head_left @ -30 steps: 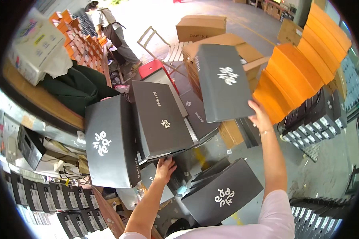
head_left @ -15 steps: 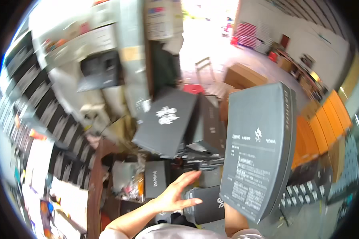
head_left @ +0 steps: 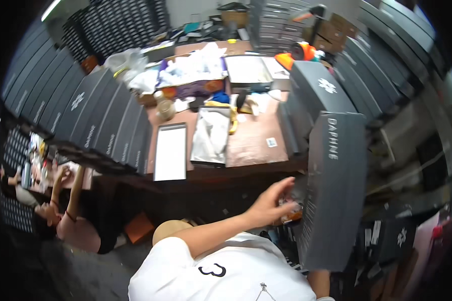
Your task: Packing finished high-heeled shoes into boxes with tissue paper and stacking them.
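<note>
A dark grey shoe box (head_left: 331,200) stands on end at my right, its narrow side turned toward me. My right arm reaches up beneath it and bears it; the right hand itself is hidden behind the box. Close to the box's left side, my left hand (head_left: 272,204) has its fingers apart and nothing in them. On the workbench ahead lies an open shoe box (head_left: 211,138) with white tissue in it. Beside that is a white-lined box lid or tray (head_left: 171,153).
Rows of grey shoe boxes (head_left: 93,110) line the bench's left side. More boxes (head_left: 321,90) stand at its right. A purple carton (head_left: 196,88) of white material and a bottle (head_left: 164,106) sit behind. Another person (head_left: 80,231) works at lower left; a round stool (head_left: 171,230) stands near me.
My view has swung from the stacked boxes and bright doorway to the workbench. The shoe box has come along with my right arm, now showing its narrow side. My left hand stays free.
</note>
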Action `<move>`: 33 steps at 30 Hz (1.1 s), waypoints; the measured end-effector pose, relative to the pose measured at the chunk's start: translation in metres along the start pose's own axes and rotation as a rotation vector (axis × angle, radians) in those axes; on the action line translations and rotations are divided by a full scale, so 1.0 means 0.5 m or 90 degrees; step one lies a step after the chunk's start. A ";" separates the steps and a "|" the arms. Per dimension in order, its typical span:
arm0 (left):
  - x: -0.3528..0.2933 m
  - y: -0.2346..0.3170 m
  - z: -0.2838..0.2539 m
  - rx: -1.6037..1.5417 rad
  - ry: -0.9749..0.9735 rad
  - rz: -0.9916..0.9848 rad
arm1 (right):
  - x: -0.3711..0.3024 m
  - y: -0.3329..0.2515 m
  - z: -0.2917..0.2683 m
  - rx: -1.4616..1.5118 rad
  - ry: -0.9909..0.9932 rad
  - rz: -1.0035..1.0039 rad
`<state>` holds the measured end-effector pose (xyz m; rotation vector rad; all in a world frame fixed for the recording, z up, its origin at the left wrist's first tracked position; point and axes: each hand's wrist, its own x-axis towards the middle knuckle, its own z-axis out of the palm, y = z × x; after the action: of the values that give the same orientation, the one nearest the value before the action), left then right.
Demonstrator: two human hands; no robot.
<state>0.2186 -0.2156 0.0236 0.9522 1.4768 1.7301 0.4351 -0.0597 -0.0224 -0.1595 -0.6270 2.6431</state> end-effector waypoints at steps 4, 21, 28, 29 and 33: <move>-0.091 -0.080 -0.232 -0.008 0.346 -0.053 | 0.152 0.069 0.002 -0.028 -0.050 0.134; 0.157 -0.440 -0.288 0.070 0.328 -0.432 | 0.594 0.168 -0.152 -0.857 0.152 0.405; 0.167 -0.322 -0.336 -0.346 0.472 -0.383 | 0.696 0.166 -0.160 -0.664 0.104 0.508; 0.171 -0.316 -0.342 -0.340 0.439 -0.375 | 0.699 0.166 -0.178 -0.577 0.126 0.503; 0.161 -0.303 -0.346 -0.100 0.455 -0.308 | 0.715 0.114 -0.065 -0.513 0.140 0.303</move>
<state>0.0330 -0.2129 -0.1344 -0.1519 1.7659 1.8456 0.0963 0.0583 -0.0825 -0.9100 -1.7067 2.5530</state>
